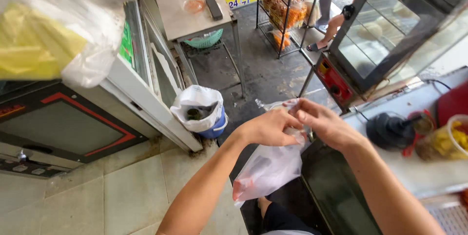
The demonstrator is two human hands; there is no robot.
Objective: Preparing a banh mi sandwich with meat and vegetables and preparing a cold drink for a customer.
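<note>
A thin, translucent plastic bag (270, 167) with something dark and reddish inside is held up by its gathered neck at the centre of the frame, above a tiled floor (131, 196).

The neck is pinched between the left hand (268, 128) and the right hand (324, 125), both sets of fingers closed on the plastic, thumbs pressed over the twist; the forearms are raised from the lower edge and converge, wrists slightly bent. The step would seem best done with the neck kept taut and the hanging weight steadied. A bin lined with a white bag (200, 111) is seen to the left, and a glass display case (390, 25) on the desk (419, 171) at right.
</note>
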